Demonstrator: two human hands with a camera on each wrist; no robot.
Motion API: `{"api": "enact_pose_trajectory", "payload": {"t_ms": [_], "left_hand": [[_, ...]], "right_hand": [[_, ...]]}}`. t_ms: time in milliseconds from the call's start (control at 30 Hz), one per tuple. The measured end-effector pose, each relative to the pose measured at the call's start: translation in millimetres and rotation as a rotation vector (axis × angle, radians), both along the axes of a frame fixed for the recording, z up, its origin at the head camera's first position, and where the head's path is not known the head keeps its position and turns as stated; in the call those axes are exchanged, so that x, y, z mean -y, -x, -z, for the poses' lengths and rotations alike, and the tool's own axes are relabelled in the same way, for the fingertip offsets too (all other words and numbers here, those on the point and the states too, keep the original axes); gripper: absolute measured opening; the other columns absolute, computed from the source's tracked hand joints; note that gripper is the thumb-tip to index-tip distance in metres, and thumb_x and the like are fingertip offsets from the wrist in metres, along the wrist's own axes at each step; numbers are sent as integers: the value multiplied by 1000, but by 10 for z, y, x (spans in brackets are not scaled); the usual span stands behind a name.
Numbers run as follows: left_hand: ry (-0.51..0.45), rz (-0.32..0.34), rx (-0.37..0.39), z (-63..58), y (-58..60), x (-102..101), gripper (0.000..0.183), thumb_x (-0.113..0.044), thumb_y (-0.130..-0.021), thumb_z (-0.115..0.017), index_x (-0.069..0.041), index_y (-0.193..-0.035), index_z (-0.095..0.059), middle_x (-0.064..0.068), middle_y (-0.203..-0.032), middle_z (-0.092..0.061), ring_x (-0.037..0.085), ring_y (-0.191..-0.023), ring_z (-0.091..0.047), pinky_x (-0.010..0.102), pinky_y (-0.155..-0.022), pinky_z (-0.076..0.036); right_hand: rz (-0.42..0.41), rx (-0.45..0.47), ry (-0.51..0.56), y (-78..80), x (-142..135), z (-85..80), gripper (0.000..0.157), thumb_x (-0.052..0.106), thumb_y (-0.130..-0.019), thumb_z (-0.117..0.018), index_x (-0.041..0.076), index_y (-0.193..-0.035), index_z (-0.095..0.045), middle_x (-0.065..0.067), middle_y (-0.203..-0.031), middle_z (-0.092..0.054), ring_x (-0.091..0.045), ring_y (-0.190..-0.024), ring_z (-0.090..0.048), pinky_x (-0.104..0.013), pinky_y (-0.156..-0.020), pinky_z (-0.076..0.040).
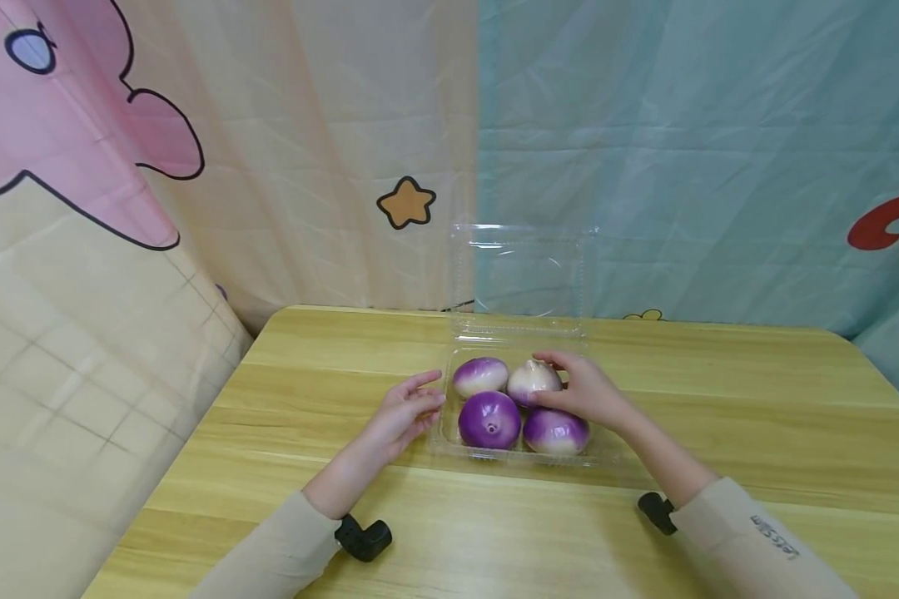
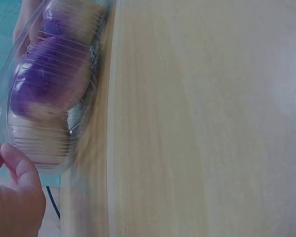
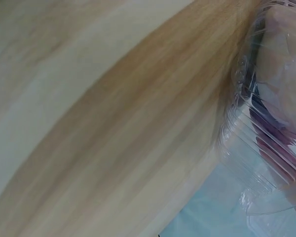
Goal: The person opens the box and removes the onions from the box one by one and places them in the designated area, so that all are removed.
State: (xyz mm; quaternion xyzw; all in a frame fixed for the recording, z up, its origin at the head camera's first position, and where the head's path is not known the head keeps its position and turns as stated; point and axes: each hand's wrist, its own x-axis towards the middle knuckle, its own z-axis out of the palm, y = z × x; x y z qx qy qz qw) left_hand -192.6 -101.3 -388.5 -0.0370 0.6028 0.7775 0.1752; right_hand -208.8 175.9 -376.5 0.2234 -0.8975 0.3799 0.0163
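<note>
A clear plastic clamshell box [image 1: 449, 433] stands on the table with its lid [image 1: 528, 279] raised at the back. Several purple-and-white turnips fill it, among them a deep purple one [image 1: 490, 420] at front left, one [image 1: 557, 431] at front right and one [image 1: 481, 377] at back left. My right hand [image 1: 588, 391] grips the pale-topped turnip [image 1: 532, 380] at back right between thumb and fingers. Beside the box's left wall is my left hand [image 1: 399, 418], its thumb and fingertips at the rim. The left wrist view shows that thumb [image 2: 20, 165] against the box's corner.
The box sits toward the back of a wooden table [image 1: 315, 374]. Behind the table hangs a printed curtain [image 1: 689, 166], close to the raised lid. Black wrist devices [image 1: 365, 538] show at both sleeves.
</note>
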Motion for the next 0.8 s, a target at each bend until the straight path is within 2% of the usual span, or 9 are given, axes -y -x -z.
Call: {"api": "enact_pose_trajectory", "payload": {"t_ms": [200,467,800], "left_hand": [[17,4,-17,19,11,6,57,8,-87,-53,-2,-140,-36,1,-90,-54,9,-73,-53,17,-65,-47],[53,37,-87,55,41,48,59,8,-86,-55,-5,-141,-37,6,-109,-50,8,-79,-54,17,-71,-47],[53,148,-95,55,74,105,57,6,-89,-53,-4,-143,-35,1,-96,-51,7,-75,-53,16,-65,-45]], "right_hand": [[7,-5,-13,8,3,23,64,24,-75,-78,-8,-125,-52,-25,-120,-56,-39,-106,-55,-49,-86,-48],[6,-8,-28,26,15,48,65,27,-75,-78,-7,-124,-54,-23,-120,-57,-36,-106,-55,-48,-85,-48],[16,-37,-30,19,30,46,62,25,-74,-79,-7,-122,-55,-23,-119,-58,-37,-107,-55,-49,-86,-47]]}}
